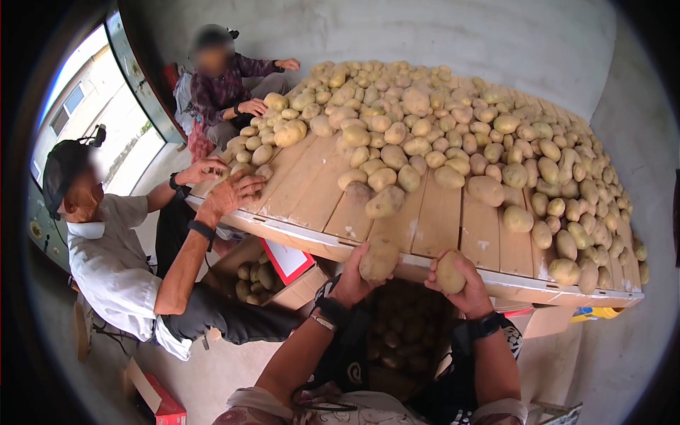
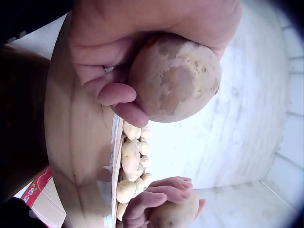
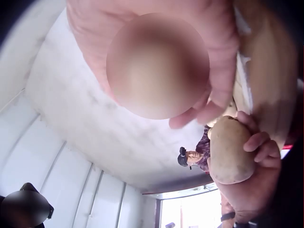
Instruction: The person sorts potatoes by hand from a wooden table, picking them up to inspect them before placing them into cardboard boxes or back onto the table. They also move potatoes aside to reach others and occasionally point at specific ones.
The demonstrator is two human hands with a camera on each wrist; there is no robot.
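My left hand [image 1: 349, 282] grips a large tan potato [image 1: 379, 259] just off the table's front edge. In the left wrist view this potato [image 2: 175, 78] has brown, pitted patches on its skin, and the fingers curl under it. To the right, my right hand [image 1: 473, 289] holds a smaller, paler potato [image 1: 450, 273], thumb and fingers wrapped about it. The right wrist view blurs the potato in the right hand, while the left hand's potato [image 3: 232, 151] shows long and smooth-sided below. Between my arms, a dark box of potatoes [image 1: 407, 329] sits under the table edge.
A large heap of potatoes [image 1: 453, 127] covers much of the slatted wooden table [image 1: 333, 170]. One person [image 1: 120, 241] sits at the left with hands at the table edge; another person [image 1: 219, 92] sits farther back. A cardboard box [image 1: 304, 287] with potatoes stands below the left edge.
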